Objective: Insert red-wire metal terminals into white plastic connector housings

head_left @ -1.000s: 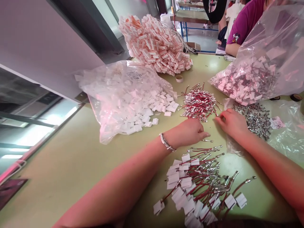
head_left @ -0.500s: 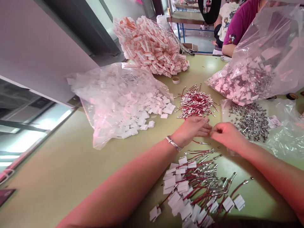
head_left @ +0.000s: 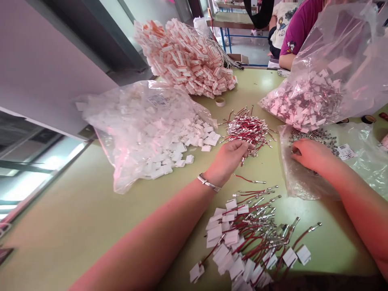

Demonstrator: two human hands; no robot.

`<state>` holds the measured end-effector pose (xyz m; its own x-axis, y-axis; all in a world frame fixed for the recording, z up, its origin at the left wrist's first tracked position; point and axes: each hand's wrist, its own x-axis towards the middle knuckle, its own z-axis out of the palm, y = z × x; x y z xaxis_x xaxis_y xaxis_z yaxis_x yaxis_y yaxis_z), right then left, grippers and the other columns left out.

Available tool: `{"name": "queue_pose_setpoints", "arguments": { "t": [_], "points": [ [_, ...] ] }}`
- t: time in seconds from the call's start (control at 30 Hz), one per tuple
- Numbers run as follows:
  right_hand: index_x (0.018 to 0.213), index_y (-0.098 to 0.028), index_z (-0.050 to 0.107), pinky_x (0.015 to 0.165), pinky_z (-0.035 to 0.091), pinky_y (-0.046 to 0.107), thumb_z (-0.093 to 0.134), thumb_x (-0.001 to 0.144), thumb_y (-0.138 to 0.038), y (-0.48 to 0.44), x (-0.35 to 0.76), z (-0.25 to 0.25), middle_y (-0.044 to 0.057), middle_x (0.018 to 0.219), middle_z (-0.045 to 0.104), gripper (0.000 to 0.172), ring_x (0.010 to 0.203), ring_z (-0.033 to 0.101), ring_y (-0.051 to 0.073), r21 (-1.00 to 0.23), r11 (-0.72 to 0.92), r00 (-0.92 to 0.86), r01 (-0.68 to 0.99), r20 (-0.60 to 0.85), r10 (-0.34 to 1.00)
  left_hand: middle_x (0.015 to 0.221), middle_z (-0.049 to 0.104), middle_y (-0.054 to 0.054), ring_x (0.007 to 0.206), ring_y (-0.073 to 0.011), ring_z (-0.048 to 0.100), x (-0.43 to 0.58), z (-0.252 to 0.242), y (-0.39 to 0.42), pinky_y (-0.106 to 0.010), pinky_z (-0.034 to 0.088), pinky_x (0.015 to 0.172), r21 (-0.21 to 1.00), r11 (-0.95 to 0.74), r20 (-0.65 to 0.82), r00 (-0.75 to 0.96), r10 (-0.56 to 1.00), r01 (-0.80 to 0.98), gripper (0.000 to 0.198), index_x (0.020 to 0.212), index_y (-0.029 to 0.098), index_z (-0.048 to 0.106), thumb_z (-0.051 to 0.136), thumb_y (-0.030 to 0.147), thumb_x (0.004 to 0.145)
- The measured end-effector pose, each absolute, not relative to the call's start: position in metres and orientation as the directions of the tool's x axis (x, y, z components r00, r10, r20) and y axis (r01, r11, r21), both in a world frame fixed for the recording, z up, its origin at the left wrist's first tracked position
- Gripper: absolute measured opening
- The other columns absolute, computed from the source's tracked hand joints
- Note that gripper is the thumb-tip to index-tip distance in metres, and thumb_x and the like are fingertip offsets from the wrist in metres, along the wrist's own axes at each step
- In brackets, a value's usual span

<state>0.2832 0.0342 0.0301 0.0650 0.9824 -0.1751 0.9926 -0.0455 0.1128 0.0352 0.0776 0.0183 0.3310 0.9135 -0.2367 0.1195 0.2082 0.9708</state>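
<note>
The left hand [head_left: 228, 158] rests knuckles-up at the near edge of a loose heap of short red wires with silver metal terminals [head_left: 247, 128]. Its fingertips are buried among the strands, so whether they pinch a wire cannot be told. The right hand [head_left: 309, 154] lies well apart from it, on an open clear plastic bag of small silver metal terminals [head_left: 321, 139]. Its fingers curl down into the pile and hide their own tips, so its grip is also unclear.

One single red wire [head_left: 248, 180] lies alone on the pale green tabletop [head_left: 75, 218] just below the left hand. Nearer the camera a pile of red wires fitted with white plastic housings [head_left: 242, 238] runs off the bottom edge. A clear bag of white plastic housings [head_left: 145, 129] lies to the left. A co-worker's purple sleeve [head_left: 298, 26] shows at the top, mostly hidden.
</note>
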Motion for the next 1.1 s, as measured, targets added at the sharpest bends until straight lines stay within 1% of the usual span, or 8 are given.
{"name": "queue_pose_setpoints", "arguments": {
  "t": [0.1,0.17,0.33,0.43,0.53,0.73,0.97,1.1],
  "points": [
    [0.078,-0.018,0.065,0.055,0.031,0.031,0.054,0.083,-0.026,0.035,0.279,0.025,0.011,0.090,0.065,0.014,0.070,0.059,0.021,0.122,-0.019,0.041,0.992,-0.176,0.984,0.057,0.045,0.003,0.047,-0.0058,0.036,0.032,0.014,0.078,-0.019,0.028,0.044,0.982,0.072,-0.132,0.366,0.921,0.173,0.028,0.077,0.014,0.065,0.046,0.029,0.092],
    [0.078,-0.017,0.063,0.056,0.032,0.031,0.050,0.085,-0.024,0.035,0.273,0.027,0.011,0.089,0.065,0.017,0.069,0.059,0.020,0.071,-0.025,0.033,0.997,-0.101,0.994,0.058,0.046,0.002,0.050,-0.0072,0.039,0.032,0.011,0.077,-0.020,0.031,0.048,0.974,-0.010,-0.088,0.426,0.901,0.225,0.028,0.078,0.015,0.066,0.047,0.031,0.091],
    [0.091,-0.019,0.058,0.057,0.036,0.029,0.043,0.090,-0.028,0.024,0.245,0.031,0.003,0.068,0.064,0.018,0.059,0.055,0.016,-0.384,0.108,-0.066,0.917,0.122,0.990,0.064,0.053,0.002,0.056,-0.0091,0.043,0.038,0.007,0.067,-0.023,0.036,0.057,0.904,-0.257,0.002,0.599,0.801,0.341,0.024,0.082,0.016,0.066,0.046,0.028,0.088],
    [0.089,-0.020,0.058,0.057,0.037,0.027,0.045,0.089,-0.028,0.016,0.228,0.024,0.000,0.066,0.063,0.016,0.057,0.053,0.013,-0.505,0.233,-0.167,0.831,0.172,0.971,0.069,0.057,0.001,0.063,-0.0100,0.048,0.041,0.005,0.061,-0.024,0.039,0.062,0.881,-0.334,0.037,0.653,0.756,0.336,0.023,0.078,0.016,0.063,0.045,0.026,0.088],
    [0.086,-0.020,0.060,0.058,0.038,0.026,0.048,0.089,-0.026,0.013,0.221,0.016,0.000,0.069,0.064,0.014,0.060,0.054,0.012,-0.548,0.300,-0.222,0.780,0.207,0.953,0.065,0.056,0.002,0.063,-0.0102,0.048,0.041,0.002,0.060,-0.024,0.039,0.061,0.869,-0.358,0.051,0.657,0.752,0.342,0.025,0.071,0.016,0.059,0.045,0.027,0.089],
    [0.082,-0.019,0.063,0.057,0.040,0.025,0.050,0.087,-0.028,0.015,0.224,0.011,-0.002,0.064,0.061,0.016,0.057,0.052,0.010,-0.679,0.267,-0.136,0.684,0.240,0.961,0.074,0.062,0.000,0.070,-0.0115,0.053,0.038,0.001,0.064,-0.025,0.043,0.068,0.856,-0.374,0.063,0.647,0.760,0.356,0.024,0.079,0.016,0.062,0.042,0.025,0.090],
    [0.081,-0.019,0.064,0.057,0.037,0.026,0.047,0.087,-0.025,0.011,0.222,0.014,0.001,0.066,0.063,0.019,0.058,0.052,0.011,-0.559,0.302,-0.238,0.772,0.185,0.953,0.064,0.056,0.001,0.061,-0.0111,0.048,0.036,0.001,0.061,-0.024,0.037,0.060,0.794,-0.444,0.067,0.665,0.744,0.417,0.027,0.069,0.018,0.058,0.043,0.026,0.090],
    [0.075,-0.019,0.063,0.053,0.035,0.023,0.050,0.085,-0.023,0.010,0.223,0.019,-0.002,0.061,0.060,0.017,0.054,0.049,0.009,-0.611,0.287,-0.328,0.738,0.046,0.943,0.063,0.056,0.000,0.059,-0.0122,0.047,0.033,0.000,0.059,-0.025,0.034,0.059,0.663,-0.592,0.066,0.751,0.657,0.459,0.024,0.076,0.019,0.062,0.044,0.028,0.091]
  ]
}}
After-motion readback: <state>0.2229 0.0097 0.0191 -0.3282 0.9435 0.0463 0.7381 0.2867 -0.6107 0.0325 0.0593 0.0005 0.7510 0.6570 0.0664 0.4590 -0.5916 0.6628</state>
